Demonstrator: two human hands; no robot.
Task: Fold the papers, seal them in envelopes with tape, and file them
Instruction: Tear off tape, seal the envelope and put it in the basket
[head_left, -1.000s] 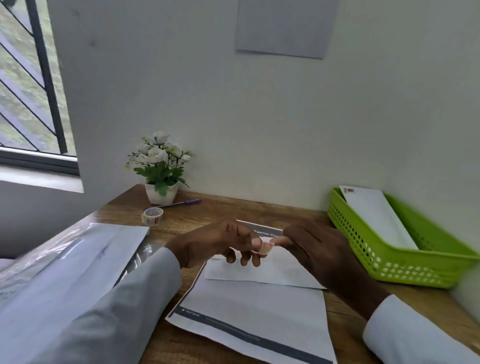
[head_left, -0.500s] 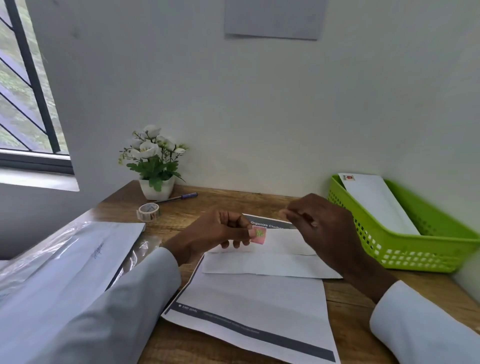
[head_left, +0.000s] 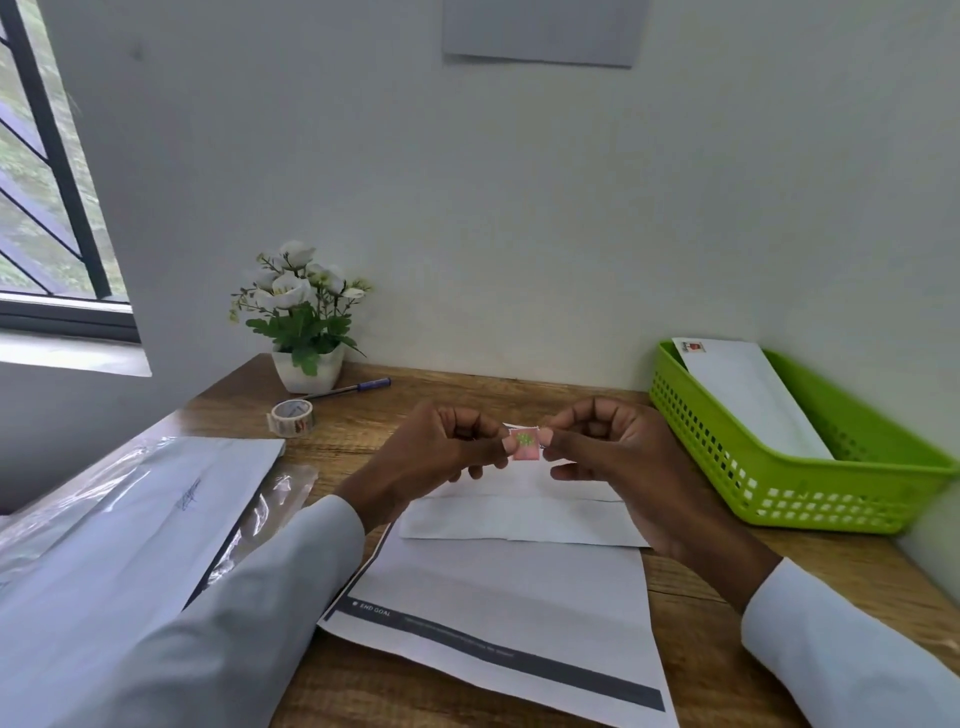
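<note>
A small pink piece of patterned tape (head_left: 524, 443) is held in the air above the desk. My left hand (head_left: 441, 457) pinches its left edge and my right hand (head_left: 613, 457) pinches its right edge. Below them a white envelope (head_left: 519, 517) lies across a printed paper (head_left: 498, 613) with a dark band along its near edge. The tape roll (head_left: 292, 417) lies on the desk at the back left. A green basket (head_left: 810, 493) at the right holds one sealed envelope (head_left: 748, 395).
A clear plastic sleeve with white sheets (head_left: 130, 519) lies at the left. A small pot of white flowers (head_left: 304, 322) and a pen (head_left: 353, 388) stand near the wall. The wooden desk (head_left: 696, 587) ends at the wall on the right.
My right hand, which had moved off to the right, has come back and now pinches the tape piece together with my left hand. Both hands have risen slightly.
</note>
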